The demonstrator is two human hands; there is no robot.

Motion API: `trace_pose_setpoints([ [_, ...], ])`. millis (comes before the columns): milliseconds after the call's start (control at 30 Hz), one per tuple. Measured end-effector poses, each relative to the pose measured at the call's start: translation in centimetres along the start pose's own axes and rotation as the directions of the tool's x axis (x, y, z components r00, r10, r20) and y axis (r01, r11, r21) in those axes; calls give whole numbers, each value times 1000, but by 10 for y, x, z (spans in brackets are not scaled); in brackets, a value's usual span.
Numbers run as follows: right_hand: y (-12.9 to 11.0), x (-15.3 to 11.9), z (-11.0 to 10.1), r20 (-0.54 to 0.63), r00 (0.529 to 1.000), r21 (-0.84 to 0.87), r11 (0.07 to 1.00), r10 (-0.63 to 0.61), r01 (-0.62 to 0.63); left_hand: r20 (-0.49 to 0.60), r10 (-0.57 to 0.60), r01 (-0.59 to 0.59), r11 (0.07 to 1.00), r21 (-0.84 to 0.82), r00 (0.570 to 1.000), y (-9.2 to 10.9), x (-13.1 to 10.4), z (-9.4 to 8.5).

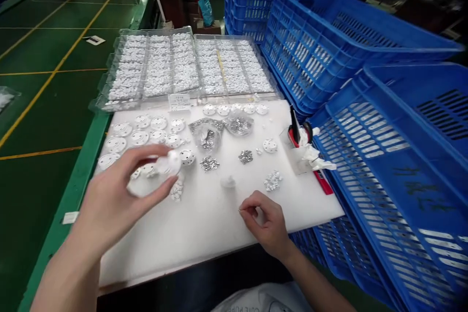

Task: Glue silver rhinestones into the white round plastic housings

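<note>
My left hand grips a white round plastic part between thumb and fingers, above the left side of the white board. The part is slightly blurred. My right hand is closed in a pinch low over the board; whatever its fingertips hold is too small to make out. Between the hands stands a small white piece with a knob. Behind it lie two heaps of small metal parts, and a pile of small white pieces sits to the right. Rows of white round discs lie beyond my left hand.
Clear trays full of white pieces stand along the board's far edge. Plastic bags of metal parts lie in front. At right, a holder with red-and-black scissors borders stacked blue crates. A green frame runs along the left.
</note>
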State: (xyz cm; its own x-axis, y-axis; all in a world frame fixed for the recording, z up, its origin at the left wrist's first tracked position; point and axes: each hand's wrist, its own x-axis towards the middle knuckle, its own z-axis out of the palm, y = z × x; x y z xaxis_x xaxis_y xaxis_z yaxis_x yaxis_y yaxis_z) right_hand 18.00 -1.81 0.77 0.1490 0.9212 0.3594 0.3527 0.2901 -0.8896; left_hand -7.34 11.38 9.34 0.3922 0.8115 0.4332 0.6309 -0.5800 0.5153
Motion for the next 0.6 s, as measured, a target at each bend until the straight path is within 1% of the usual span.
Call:
trace_pose_setpoints([
  [33, 0, 0, 0, -10, 1000, 6, 1000, -2, 2, 73, 102, -98, 994, -52, 992, 6, 22, 12],
  [67, 1, 0, 1, -18, 1000, 11, 1000, -4, 4, 195, 130, -117, 990, -76, 972, 12, 43, 26],
  [100, 1, 0, 1, -25, 1000, 16, 1000, -6, 7, 292, 174, -157, 984, -82, 940, 17, 60, 41],
  [133, 1, 0, 1, -32, 999, 21, 1000, -6, 6, 403, 199, -192, 980, -59, 894, 21, 74, 57],
  [167, 1, 0, 0, -38, 999, 27, 1000, -2, 3, 494, 205, -236, 972, 0, 845, 24, 85, 72],
  [200, 2, 0, 0, -45, 999, 35, 999, 3, -1, 558, 203, -289, 955, 70, 804, 26, 92, 87],
  [233, 2, 1, 0, -48, 999, 45, 999, 9, -7, 583, 201, -313, 945, 97, 787, 27, 97, 100],
  [267, 3, 1, 0, -49, 999, 55, 998, 13, -10, 592, 199, -328, 937, 119, 781, 26, 100, 111],
  [333, 4, 1, 1, -46, 999, 74, 997, 14, -11, 592, 189, -348, 923, 165, 783, 24, 103, 127],
  [400, 4, 0, 2, -35, 999, 91, 996, 12, -9, 584, 175, -355, 911, 209, 793, 22, 105, 135],
  [467, 3, -1, 2, -23, 1000, 106, 994, 17, -14, 572, 165, -357, 903, 240, 803, 22, 107, 135],
  [533, -1, 1, -3, 0, 999, 108, 993, 39, -39, 558, 160, -353, 899, 258, 814, 23, 106, 125],
  [600, -6, 10, -14, 32, 997, 75, 994, 71, -74, 504, 163, -330, 907, 261, 848, 24, 97, 106],
])
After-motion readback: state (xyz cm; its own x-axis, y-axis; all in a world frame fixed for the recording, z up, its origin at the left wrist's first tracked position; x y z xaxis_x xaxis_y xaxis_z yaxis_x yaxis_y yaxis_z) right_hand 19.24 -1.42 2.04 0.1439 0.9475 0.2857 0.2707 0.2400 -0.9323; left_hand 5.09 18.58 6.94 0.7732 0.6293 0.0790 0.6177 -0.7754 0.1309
